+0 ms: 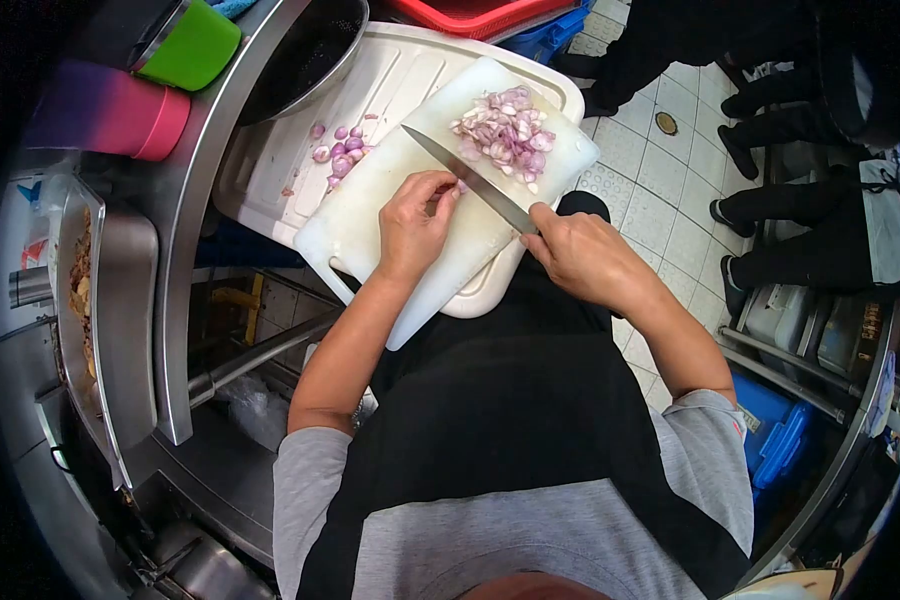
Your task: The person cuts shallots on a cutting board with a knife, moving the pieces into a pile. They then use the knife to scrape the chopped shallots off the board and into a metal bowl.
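Left-edge tray (120, 300) contents blurry, whole shallots (338, 152) on white tray (260, 170), left hand (413, 222) fingers curled over something hidden on cutting board (370, 225), right hand (580, 255) clenched on knife (470, 182), chopped shallot pile (505, 132) beyond blade.

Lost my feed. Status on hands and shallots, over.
Left hand pinning a shallot. Right hand gripping knife. Sliced pile on cutting board.

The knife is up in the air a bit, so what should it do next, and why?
Probably bring the knife down through the shallot piece pinched under the left hand. The right hand grips the handle, the blade sits right beside those fingertips, and the sliced pile lies further along the cutting board.
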The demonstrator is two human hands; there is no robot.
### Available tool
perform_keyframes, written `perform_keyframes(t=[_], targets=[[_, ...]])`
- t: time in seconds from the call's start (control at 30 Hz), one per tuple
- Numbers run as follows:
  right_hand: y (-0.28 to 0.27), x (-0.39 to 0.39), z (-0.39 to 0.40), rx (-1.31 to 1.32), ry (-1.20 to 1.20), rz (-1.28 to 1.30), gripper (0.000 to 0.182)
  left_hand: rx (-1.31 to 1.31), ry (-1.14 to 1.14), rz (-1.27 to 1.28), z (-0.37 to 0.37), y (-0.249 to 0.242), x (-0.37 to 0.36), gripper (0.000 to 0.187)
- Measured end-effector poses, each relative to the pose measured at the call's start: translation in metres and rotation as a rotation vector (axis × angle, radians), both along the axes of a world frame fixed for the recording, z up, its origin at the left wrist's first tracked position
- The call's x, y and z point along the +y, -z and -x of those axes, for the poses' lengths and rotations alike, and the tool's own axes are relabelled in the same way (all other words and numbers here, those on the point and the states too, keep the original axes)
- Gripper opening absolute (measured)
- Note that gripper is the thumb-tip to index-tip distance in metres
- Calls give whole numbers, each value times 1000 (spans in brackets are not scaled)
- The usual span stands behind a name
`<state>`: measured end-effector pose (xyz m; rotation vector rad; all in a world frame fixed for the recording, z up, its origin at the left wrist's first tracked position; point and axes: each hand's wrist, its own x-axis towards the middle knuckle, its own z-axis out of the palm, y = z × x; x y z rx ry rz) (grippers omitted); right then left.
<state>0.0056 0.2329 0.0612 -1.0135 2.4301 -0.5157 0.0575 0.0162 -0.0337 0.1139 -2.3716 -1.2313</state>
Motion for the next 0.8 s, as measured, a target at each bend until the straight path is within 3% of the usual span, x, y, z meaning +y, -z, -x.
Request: perform_keyframes(t=[0.2, 0.4, 0.8], targets=[[4, -3, -1, -20, 4, 0, 24, -6, -14, -15, 0, -1, 0, 14], [52, -29, 5, -39, 79, 133, 28, -2, -1, -1, 1, -3, 2, 13], [6, -5, -1, 24, 18, 33, 27, -3, -2, -3, -1, -2, 1, 14]])
